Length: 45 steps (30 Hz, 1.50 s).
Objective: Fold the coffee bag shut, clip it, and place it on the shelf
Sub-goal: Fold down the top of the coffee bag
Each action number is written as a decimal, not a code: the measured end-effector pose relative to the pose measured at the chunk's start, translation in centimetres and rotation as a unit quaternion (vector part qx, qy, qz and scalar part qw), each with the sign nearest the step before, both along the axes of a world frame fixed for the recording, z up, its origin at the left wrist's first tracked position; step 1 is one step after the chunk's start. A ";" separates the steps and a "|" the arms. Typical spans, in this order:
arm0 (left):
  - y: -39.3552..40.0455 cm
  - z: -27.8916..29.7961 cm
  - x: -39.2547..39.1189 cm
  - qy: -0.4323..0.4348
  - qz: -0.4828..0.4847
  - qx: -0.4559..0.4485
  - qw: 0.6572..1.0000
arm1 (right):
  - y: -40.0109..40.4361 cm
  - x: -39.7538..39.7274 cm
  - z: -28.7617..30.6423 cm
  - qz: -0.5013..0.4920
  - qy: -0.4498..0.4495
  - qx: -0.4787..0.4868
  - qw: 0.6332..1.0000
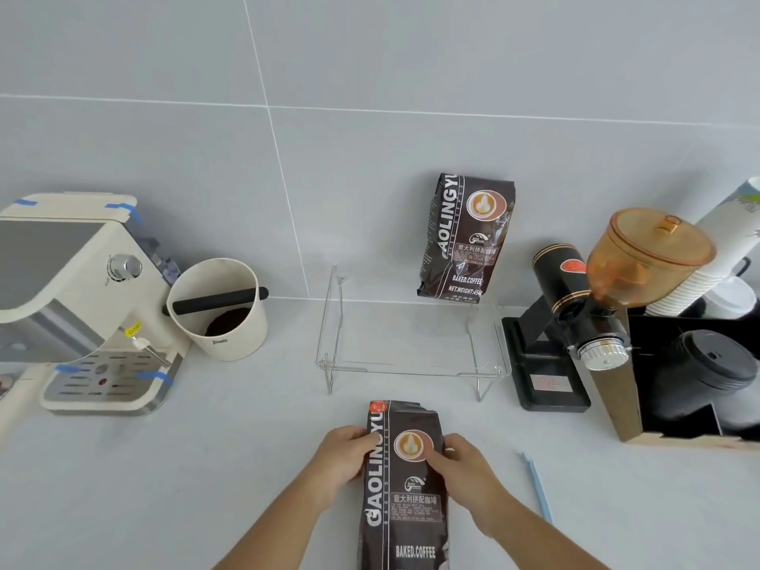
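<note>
A dark brown coffee bag (405,499) lies flat on the white counter, its open, ragged top pointing away from me. My left hand (343,452) grips the bag's left edge near the top. On the opposite side, my right hand (456,460) holds the right edge, thumb pressed on the front by the round logo. A light blue clip (536,485) lies on the counter to the right of the bag, apart from it. The clear acrylic shelf (411,370) stands just beyond the bag, with a second, matching coffee bag (466,236) upright at its back right.
An espresso machine (82,306) and a cream knock box (220,310) stand at the left. At the right are a black grinder with an amber hopper (596,302), stacked paper cups (724,248) and a box holding black lids (707,372). A tiled wall runs behind.
</note>
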<state>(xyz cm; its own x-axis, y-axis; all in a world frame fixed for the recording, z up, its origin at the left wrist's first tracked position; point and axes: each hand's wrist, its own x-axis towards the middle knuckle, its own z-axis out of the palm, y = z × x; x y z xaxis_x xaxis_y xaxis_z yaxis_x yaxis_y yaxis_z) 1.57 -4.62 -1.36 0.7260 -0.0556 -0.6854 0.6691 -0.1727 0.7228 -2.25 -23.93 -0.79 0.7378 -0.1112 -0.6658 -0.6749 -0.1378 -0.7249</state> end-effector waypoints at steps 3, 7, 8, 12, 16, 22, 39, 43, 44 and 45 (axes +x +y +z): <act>0.2 0.5 -0.4 -0.010 0.028 -0.012 0.999 | 0.0 -0.2 1.0 -0.007 -0.044 0.006 0.999; 0.4 1.9 -0.9 -0.043 0.063 -0.050 0.996 | -0.2 -0.3 2.7 0.008 -0.099 0.010 0.995; 0.4 2.3 -1.0 -0.053 0.070 -0.060 0.994 | -0.3 -0.3 3.0 0.012 -0.112 0.006 0.994; 0.2 4.4 -2.3 -0.089 0.081 -0.082 0.989 | -0.6 -0.9 4.5 0.004 -0.134 0.021 0.991; 0.4 6.6 -4.0 -0.117 0.089 -0.106 0.983 | -0.6 -2.2 6.2 -0.005 -0.148 0.065 0.987; 0.9 9.6 -6.2 -0.162 0.084 -0.147 0.972 | -0.6 -4.0 9.1 -0.011 -0.196 0.125 0.973; 0.0 11.5 -6.6 -0.195 0.067 -0.084 0.975 | -2.0 -5.1 11.7 -0.034 -0.219 0.133 0.966; -0.1 12.1 -6.2 -0.212 0.073 -0.082 0.971 | -1.7 -4.7 12.5 -0.029 -0.235 0.130 0.963; 0.0 12.3 -6.1 -0.216 0.069 -0.079 0.971 | -1.6 -4.6 12.8 -0.026 -0.239 0.124 0.963; 0.0 12.4 -6.0 -0.220 0.066 -0.075 0.970 | -1.4 -4.4 13.0 -0.024 -0.246 0.119 0.962</act>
<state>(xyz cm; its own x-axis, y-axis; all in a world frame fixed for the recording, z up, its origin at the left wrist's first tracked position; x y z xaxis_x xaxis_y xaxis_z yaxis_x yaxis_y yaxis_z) -4.48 -4.66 11.01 0.9539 -0.0176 -0.2995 0.2998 0.0235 0.9537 -6.63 -25.34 12.23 0.9677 -0.0415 -0.2486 -0.2440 0.0937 -0.9652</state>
